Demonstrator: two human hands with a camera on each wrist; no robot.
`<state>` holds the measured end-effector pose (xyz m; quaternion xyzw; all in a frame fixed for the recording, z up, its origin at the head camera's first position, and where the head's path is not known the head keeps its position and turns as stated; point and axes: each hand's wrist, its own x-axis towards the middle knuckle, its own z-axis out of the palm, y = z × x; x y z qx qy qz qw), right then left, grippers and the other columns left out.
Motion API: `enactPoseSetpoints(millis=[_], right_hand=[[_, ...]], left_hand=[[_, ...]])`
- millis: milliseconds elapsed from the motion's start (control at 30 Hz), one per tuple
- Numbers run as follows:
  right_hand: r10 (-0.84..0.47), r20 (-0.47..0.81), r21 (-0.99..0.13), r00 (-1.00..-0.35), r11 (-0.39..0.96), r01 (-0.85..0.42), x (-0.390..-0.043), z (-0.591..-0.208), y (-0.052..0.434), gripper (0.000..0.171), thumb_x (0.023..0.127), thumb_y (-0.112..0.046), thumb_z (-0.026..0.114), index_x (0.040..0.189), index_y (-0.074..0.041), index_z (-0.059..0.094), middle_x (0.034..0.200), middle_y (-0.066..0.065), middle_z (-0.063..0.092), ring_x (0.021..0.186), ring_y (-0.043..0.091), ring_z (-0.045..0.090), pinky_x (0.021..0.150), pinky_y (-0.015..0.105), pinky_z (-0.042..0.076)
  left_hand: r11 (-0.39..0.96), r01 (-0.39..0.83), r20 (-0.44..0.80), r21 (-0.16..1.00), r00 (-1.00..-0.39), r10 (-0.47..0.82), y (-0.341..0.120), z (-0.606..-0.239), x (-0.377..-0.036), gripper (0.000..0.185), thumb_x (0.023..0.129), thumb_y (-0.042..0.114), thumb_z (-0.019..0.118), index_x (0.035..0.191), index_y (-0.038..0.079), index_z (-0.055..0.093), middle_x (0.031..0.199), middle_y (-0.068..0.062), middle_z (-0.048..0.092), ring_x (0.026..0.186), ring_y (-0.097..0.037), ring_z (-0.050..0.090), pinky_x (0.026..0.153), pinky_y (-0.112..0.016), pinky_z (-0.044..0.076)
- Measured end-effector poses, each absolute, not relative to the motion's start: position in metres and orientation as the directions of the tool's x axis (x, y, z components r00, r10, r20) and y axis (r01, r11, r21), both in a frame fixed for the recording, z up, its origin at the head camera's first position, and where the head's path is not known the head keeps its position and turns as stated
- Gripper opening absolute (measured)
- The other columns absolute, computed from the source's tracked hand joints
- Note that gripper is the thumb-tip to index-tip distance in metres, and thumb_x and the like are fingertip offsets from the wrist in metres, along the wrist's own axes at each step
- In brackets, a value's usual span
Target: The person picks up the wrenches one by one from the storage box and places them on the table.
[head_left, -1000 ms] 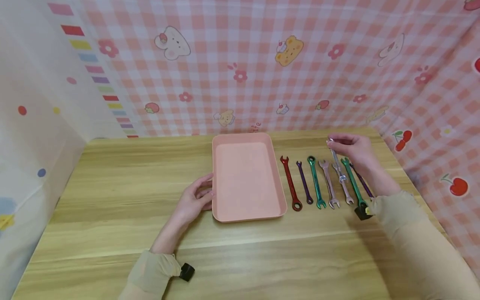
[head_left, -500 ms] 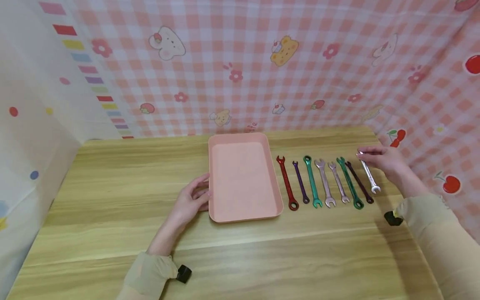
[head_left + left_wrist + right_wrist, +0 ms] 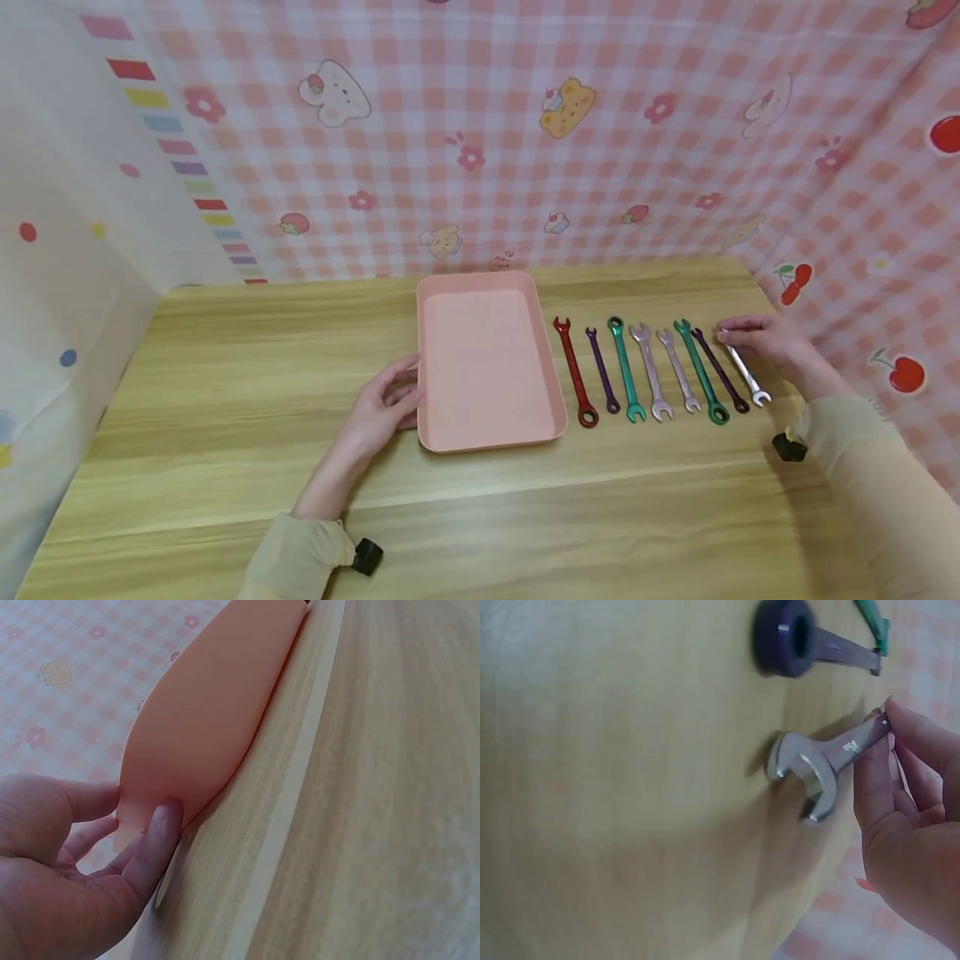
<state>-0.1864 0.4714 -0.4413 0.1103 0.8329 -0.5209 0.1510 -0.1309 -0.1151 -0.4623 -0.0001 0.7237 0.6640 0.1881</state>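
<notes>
At the right end of a row of wrenches, my right hand [image 3: 768, 342] pinches the far end of a silver wrench [image 3: 748, 379]. Its open jaw points toward me, low over the wood in the right wrist view. Beside it lies a dark purple wrench [image 3: 722, 371], then a green wrench [image 3: 702, 372]. My left hand [image 3: 382, 410] rests its fingertips against the left wall of a pink tray [image 3: 557, 392]. The left wrist view shows the thumb and fingers [image 3: 161, 832] touching the outside of that wall, not curled round it.
Between tray and right hand lie a red wrench [image 3: 576, 375], a small purple wrench [image 3: 602, 371], another green wrench [image 3: 626, 367] and two pale pink wrenches [image 3: 651, 371]. A checkered cloth [image 3: 510, 192] hangs behind the wooden table [image 3: 525, 525].
My right hand has carried the silver wrench rightward from above the row to the row's right end, then lowered it toward me. The left hand stays at the tray.
</notes>
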Motion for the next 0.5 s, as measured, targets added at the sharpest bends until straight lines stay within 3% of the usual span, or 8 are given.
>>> enactPoseSetpoints(millis=[67,133,167,267,400,500], right_hand=[[0.046,-0.373,-0.827,-0.927,0.437,0.355,-0.186,-0.445,0.470,0.027,0.101,-0.015,0.070,0.091,-0.040,0.076,0.083,-0.033,0.072,0.082,-0.017,0.065,0.074,0.006,0.059],[0.079,-0.368,-0.797,-0.927,0.486,0.358,-0.186,-0.446,0.467,0.013,0.101,-0.020,0.071,0.106,-0.029,0.080,0.082,-0.036,0.069,0.082,-0.018,0.063,0.073,0.006,0.059],[0.094,-0.357,-0.775,-0.929,0.525,0.351,-0.186,-0.446,0.467,0.017,0.101,-0.024,0.072,0.116,-0.021,0.080,0.082,-0.038,0.067,0.082,-0.019,0.061,0.073,0.005,0.058],[0.145,-0.316,-0.682,-0.938,0.652,0.331,-0.187,-0.445,0.464,0.051,0.100,-0.034,0.073,0.137,0.000,0.067,0.085,-0.037,0.064,0.081,-0.019,0.056,0.072,0.004,0.053],[0.171,-0.277,-0.594,-0.946,0.743,0.308,-0.186,-0.445,0.460,0.056,0.101,-0.036,0.071,0.138,0.006,0.064,0.109,-0.004,0.078,0.081,-0.017,0.052,0.072,0.004,0.047],[0.163,-0.253,-0.580,-0.954,0.763,0.285,-0.185,-0.445,0.457,0.052,0.101,-0.033,0.071,0.136,0.006,0.065,0.128,0.021,0.073,0.081,-0.016,0.052,0.071,0.004,0.048]], left_hand=[[0.119,-0.254,-0.276,0.960,-0.929,0.247,-0.115,-0.463,-0.131,0.060,0.107,0.001,0.054,0.163,0.008,0.035,0.158,-0.028,0.044,0.138,-0.035,0.056,0.086,-0.021,0.065],[0.121,-0.256,-0.278,0.959,-0.929,0.244,-0.116,-0.463,-0.131,0.060,0.107,0.001,0.054,0.163,0.008,0.035,0.158,-0.027,0.044,0.137,-0.035,0.056,0.086,-0.021,0.065],[0.120,-0.256,-0.278,0.959,-0.929,0.244,-0.116,-0.463,-0.131,0.060,0.107,0.001,0.054,0.163,0.008,0.035,0.158,-0.027,0.044,0.137,-0.035,0.057,0.086,-0.021,0.065],[0.119,-0.253,-0.275,0.960,-0.929,0.246,-0.117,-0.463,-0.132,0.060,0.107,0.001,0.053,0.163,0.008,0.035,0.159,-0.027,0.044,0.137,-0.035,0.056,0.087,-0.021,0.065],[0.122,-0.256,-0.279,0.959,-0.927,0.251,-0.116,-0.463,-0.132,0.060,0.107,0.000,0.053,0.163,0.008,0.035,0.159,-0.027,0.044,0.137,-0.035,0.056,0.087,-0.021,0.066],[0.124,-0.257,-0.281,0.958,-0.927,0.250,-0.115,-0.462,-0.133,0.060,0.107,0.000,0.053,0.163,0.008,0.035,0.159,-0.027,0.044,0.137,-0.035,0.056,0.087,-0.021,0.065]])
